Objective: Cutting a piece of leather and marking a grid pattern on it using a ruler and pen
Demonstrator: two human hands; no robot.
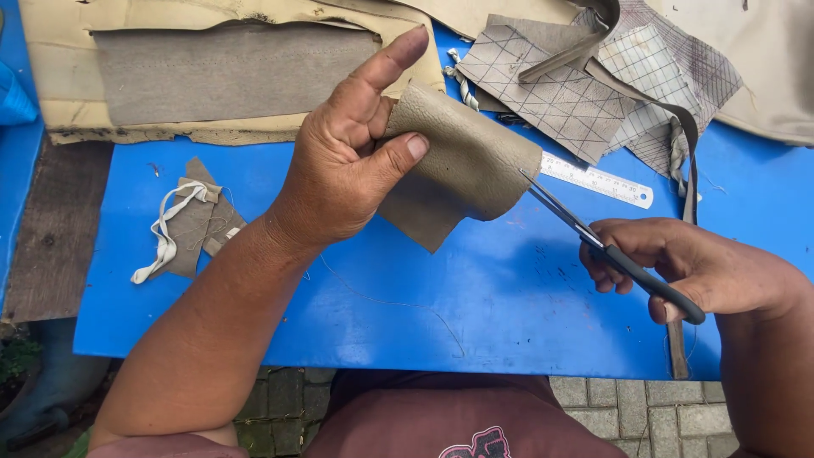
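Note:
My left hand [348, 157] pinches a folded piece of grey-tan leather [462, 161] between thumb and fingers, holding it above the blue table [475, 297]. Black-handled scissors [593, 242] are gripped in my right hand [687, 263], at the right. Their blades touch the right edge of the leather piece, near its fold.
A steel ruler [598, 180] lies behind the scissors. Quilted fabric pieces [577, 97] and a grey strap [678, 127] lie at the back right. A large tan sheet with a grey panel [220, 72] covers the back left. Scraps with white cord [186, 222] sit at the left.

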